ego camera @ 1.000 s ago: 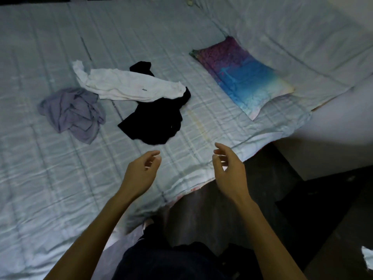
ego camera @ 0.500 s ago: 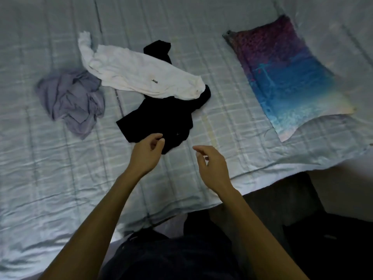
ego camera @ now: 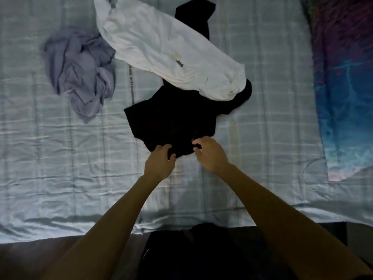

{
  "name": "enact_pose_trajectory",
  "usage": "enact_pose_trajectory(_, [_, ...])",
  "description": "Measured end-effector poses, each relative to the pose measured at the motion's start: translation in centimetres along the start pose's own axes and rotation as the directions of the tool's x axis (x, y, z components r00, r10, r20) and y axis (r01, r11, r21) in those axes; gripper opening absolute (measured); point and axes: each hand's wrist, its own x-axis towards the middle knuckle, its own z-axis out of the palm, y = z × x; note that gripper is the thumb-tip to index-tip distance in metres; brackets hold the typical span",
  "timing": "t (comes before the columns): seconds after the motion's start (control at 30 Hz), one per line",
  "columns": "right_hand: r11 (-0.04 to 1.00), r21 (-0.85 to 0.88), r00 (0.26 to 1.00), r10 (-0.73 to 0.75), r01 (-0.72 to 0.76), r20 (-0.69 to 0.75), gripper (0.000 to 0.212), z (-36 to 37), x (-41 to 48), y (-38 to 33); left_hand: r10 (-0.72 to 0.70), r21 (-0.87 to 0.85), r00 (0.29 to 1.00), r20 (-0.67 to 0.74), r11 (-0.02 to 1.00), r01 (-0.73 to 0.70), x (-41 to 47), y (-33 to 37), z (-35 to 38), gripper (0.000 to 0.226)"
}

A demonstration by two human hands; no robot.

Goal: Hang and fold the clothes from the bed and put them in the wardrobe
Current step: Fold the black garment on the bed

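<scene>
Your left hand [ego camera: 159, 160] and right hand [ego camera: 210, 153] both sit at the near edge of the black top [ego camera: 173, 120], close together but apart. Your left thumb and fingers curl round a fold of its hem. Your right fingers curl in and pinch the hem just beside it. The black top lies crumpled in the middle of the bed [ego camera: 60, 168], on the pale checked sheet. The white top [ego camera: 165, 51] lies slantwise over its far part, so that only a black corner shows beyond it. The grey top [ego camera: 80, 71] lies bunched to the left, just beside the white top. A blue and purple pillow [ego camera: 343, 77] lies at the right edge, well apart from the clothes
</scene>
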Motion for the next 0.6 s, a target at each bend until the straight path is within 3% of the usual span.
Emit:
enact_pose_trajectory(0.23, [0.983,-0.178,0.987,-0.020,0.050,0.162,0.044,6.1,3.9,-0.8,0.085,0.328,0.986,0.145,0.936,-0.129,6.2,-4.7,5.2,0.087])
enact_pose_trajectory(0.33, [0.977,-0.210,0.985,0.003,0.033,0.170,0.048,7.7,5.0,-0.6,0.132,0.421,0.986,0.100,0.892,-0.162,8.3,-5.1,5.9,0.072])
enact_pose_trajectory(0.47, [0.966,-0.257,0.994,-0.002,0.029,0.105,0.055,7.7,6.3,-0.7,0.175,0.238,0.984,-0.024,0.957,-0.164,10.5,-4.9,4.0,0.029])
enact_pose_trajectory(0.6, [0.953,-0.300,0.993,-0.073,0.042,-0.092,0.061,5.7,7.4,-3.2,0.105,-0.116,0.988,-0.115,0.986,-0.118,10.7,-2.7,-1.0,0.018])
